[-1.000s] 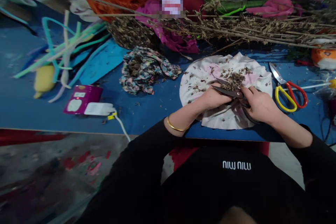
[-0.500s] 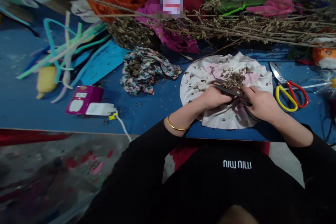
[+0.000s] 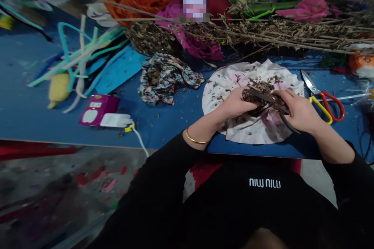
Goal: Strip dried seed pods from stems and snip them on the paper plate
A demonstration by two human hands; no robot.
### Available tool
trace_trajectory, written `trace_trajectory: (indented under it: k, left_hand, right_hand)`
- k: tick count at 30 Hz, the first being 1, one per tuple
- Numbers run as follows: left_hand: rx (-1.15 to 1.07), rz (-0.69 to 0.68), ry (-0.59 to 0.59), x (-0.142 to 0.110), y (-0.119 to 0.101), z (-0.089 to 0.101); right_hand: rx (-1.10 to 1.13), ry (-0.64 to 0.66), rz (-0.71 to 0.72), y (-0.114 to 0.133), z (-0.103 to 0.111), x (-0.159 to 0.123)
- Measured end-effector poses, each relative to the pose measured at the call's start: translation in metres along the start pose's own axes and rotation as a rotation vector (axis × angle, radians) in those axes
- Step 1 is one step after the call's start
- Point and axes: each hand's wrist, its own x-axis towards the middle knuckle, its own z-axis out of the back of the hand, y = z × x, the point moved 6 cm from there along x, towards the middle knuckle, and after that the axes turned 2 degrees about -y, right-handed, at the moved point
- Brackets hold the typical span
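A white and pink cloth (image 3: pixel 248 135) lies spread near the front edge of the blue table, scattered with brown bits of dried plant. Over it my left hand (image 3: pixel 237 103) is closed round a small bunch of dried plant (image 3: pixel 249 96). My right hand (image 3: pixel 300 111) grips a pair of dark scissors (image 3: pixel 270 98), its blades pointing left across the bunch. Part of the scissors' handle is hidden by my fingers. To the right of the cloth lie scissors with red and yellow handles (image 3: pixel 324 99), not held.
Left of the cloth sits a crumpled patterned cloth (image 3: pixel 159 81) with plant bits in it. A purple box (image 3: pixel 99 109), a yellow object (image 3: pixel 59 88) and several coloured strips (image 3: pixel 84 56) lie farther left. Long dried stalks (image 3: pixel 277 33) stretch across the back.
The scissors' blades have come up off the cloth, and the bunch in my left hand now shows more plainly. My right hand has shifted slightly right. The whole view has moved a little.
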Motion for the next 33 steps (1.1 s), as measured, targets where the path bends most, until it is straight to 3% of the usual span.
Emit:
trace_trajectory:
  k: [6, 13, 24, 33]
  left_hand:
    - [0.021, -0.129, -0.005, 0.000, -0.010, 0.011]
    - [-0.034, -0.139, 0.074, -0.002, -0.008, 0.005]
    - [-0.087, 0.051, 0.050, -0.003, -0.001, -0.003]
    - [-0.306, 0.136, 0.072, -0.003, 0.004, 0.004]
  right_hand:
    - [-0.003, 0.013, 0.058, -0.001, 0.000, 0.000]
    - [-0.054, -0.005, 0.084, 0.007, -0.008, 0.001]
    - [-0.152, 0.138, -0.016, 0.010, -0.008, -0.001]
    - [-0.045, 0.052, -0.055, 0.001, -0.004, 0.000]
